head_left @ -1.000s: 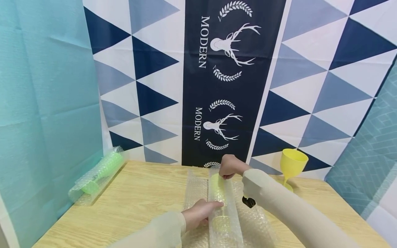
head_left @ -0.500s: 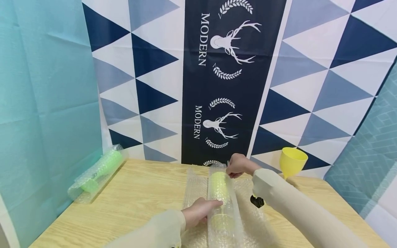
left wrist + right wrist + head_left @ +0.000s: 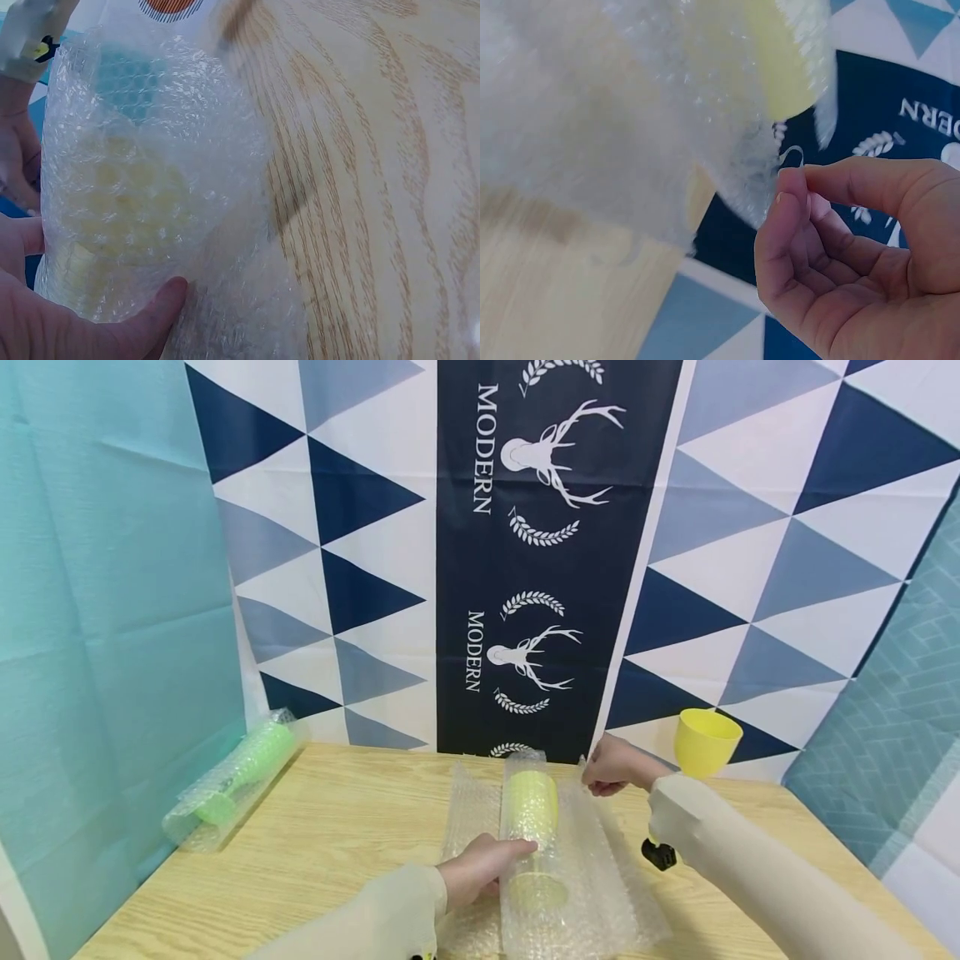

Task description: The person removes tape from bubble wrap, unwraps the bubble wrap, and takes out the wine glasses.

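A yellow goblet lies on the table inside a sheet of bubble wrap, its bowl at the far end and its round foot nearer. My left hand grips the wrapped goblet around the stem, thumb over the top; the left wrist view shows that thumb pressing on the plastic. To the right of the roll, my right hand pinches a corner of the wrap between thumb and forefinger, and the right wrist view shows the film stretched from those fingertips. Clear layers blur the goblet's outline.
A bare yellow goblet stands at the back right, its lower part hidden behind the right sleeve. At the back left lies a green goblet rolled in bubble wrap. A patterned curtain hangs behind the wooden table.
My right hand has moved right, away from the goblet, drawing the wrap's edge out with it. The left hand stays on the stem. The view has tilted slightly.
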The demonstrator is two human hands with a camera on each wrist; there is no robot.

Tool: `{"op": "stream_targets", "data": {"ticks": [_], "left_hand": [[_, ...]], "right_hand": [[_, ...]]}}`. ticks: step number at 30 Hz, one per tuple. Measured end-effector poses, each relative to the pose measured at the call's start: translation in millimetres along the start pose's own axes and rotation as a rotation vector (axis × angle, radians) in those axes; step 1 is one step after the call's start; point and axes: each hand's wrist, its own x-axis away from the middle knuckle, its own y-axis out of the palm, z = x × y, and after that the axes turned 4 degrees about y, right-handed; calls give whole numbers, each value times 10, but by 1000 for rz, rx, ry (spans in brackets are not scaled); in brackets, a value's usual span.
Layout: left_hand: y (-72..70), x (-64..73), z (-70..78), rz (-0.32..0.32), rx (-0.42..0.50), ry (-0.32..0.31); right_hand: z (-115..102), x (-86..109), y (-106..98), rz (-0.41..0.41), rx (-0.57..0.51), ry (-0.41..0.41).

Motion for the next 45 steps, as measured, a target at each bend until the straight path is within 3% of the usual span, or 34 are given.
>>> {"op": "stream_targets", "data": {"ticks": [14, 24, 34, 45], "left_hand": [[-16, 2, -16, -17, 33, 5], [-36, 9, -22, -32, 47, 5], [-44, 15, -22, -48, 58, 1], [-37, 10, -29, -53, 50, -1]], "right_hand": [[585, 118, -24, -9, -21, 102], [783, 202, -16, -7, -70, 111], [636, 296, 60, -19, -187, 86], [312, 398, 232, 56, -247, 64]]}}
